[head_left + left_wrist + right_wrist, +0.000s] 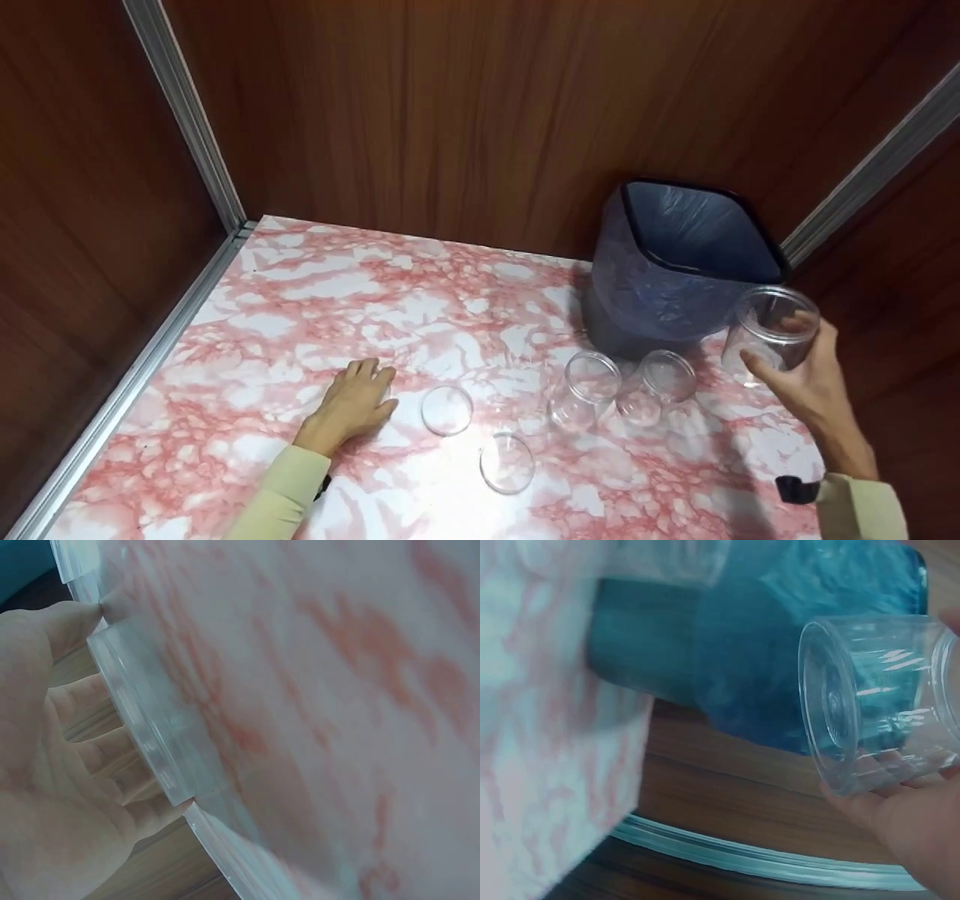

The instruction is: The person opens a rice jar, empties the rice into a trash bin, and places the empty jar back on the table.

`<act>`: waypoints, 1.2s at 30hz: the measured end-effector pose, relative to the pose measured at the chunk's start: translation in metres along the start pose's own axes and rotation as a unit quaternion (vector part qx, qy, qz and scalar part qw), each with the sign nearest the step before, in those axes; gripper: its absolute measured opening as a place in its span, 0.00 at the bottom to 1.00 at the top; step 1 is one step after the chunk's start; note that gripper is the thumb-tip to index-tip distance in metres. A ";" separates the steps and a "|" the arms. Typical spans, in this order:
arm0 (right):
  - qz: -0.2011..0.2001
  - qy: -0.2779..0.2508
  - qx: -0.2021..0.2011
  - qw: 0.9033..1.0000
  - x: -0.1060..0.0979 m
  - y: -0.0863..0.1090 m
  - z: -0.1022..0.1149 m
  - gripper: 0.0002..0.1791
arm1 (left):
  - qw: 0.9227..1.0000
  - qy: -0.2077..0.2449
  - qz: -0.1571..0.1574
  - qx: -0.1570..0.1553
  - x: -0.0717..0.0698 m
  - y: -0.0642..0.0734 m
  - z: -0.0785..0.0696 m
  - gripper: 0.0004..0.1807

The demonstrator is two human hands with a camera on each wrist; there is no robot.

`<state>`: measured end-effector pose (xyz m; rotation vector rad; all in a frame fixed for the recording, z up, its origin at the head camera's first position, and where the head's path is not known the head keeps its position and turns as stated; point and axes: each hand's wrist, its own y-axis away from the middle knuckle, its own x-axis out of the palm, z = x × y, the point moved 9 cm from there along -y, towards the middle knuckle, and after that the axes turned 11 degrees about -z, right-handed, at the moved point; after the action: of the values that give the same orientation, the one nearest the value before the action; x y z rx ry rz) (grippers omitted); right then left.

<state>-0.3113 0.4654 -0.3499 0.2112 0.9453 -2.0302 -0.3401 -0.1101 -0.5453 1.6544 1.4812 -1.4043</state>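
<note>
My right hand [814, 382] grips a clear plastic jar [877, 701], lifted beside the bin at the right. The jar has no lid on, and nothing shows inside it. Low on the tabletop at the left, my left hand [352, 405] lies over a clear round lid [146, 720]. Its fingers and thumb sit around that lid's rim, and the palm hides most of it in the head view. Two more clear lids, one [447, 411] farther back and one [507, 463] nearer, lie flat to the right of this hand.
Two open clear jars, one at the left [583, 394] and one at the right [657, 388], stand in front of a bin [637, 315] with a bluish liner. Wood-look panels [420, 120] and metal rails [187, 112] enclose the red-and-white marbled tabletop [322, 300].
</note>
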 end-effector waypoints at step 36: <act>0.108 0.079 0.130 0.983 0.051 0.082 -0.116 0.47 | 1.000 0.000 0.013 0.002 -0.002 0.000 -0.002 0.28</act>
<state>-0.3014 0.4845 -0.4992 0.5977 0.7140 -1.9504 -0.3388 -0.1092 -0.5433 1.6710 1.4537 -1.3946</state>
